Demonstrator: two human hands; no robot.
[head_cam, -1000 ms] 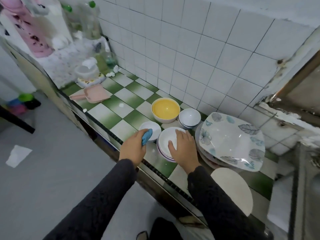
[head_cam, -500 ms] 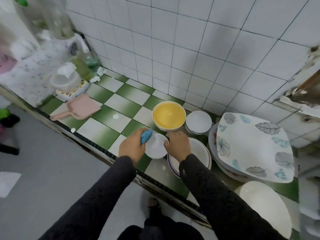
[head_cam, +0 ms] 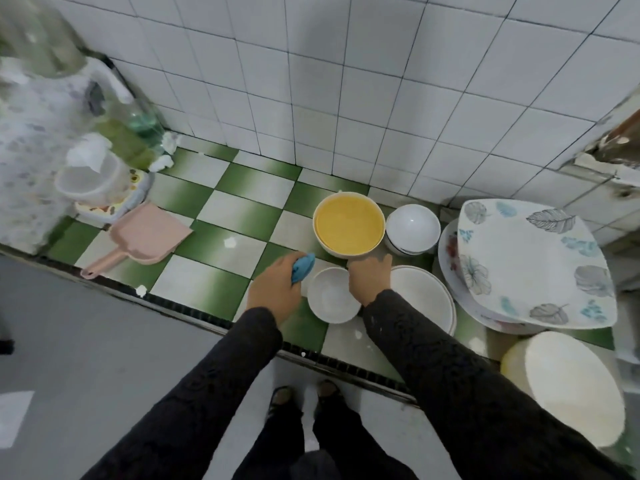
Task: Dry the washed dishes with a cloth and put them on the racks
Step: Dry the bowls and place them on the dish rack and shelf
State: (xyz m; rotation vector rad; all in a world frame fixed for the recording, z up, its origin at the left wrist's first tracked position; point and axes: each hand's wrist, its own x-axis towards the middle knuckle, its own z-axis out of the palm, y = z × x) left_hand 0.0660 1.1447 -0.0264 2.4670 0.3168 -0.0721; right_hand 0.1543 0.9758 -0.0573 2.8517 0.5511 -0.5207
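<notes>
On the counter [head_cam: 221,216], left hand [head_cam: 277,289] tight around blue cloth [head_cam: 302,268], right hand [head_cam: 369,280] tight on small white bowl [head_cam: 332,299].

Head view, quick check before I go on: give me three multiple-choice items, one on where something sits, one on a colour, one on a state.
1. Where is the yellow bowl relative to the small white bowl?
A) nearer the wall
B) on the floor
C) on the leaf plate

2. What colour is the cloth in the left hand?
A) pink
B) yellow
C) blue

3. How does the small white bowl stand?
A) upside down
B) opening up, right hand at its rim
C) nested in the yellow bowl

Answers: 1 A, it sits beyond the small white bowl on the counter; 2 C, blue fabric sticks out of the curled fingers; 3 B, its hollow inside faces the camera.
</notes>
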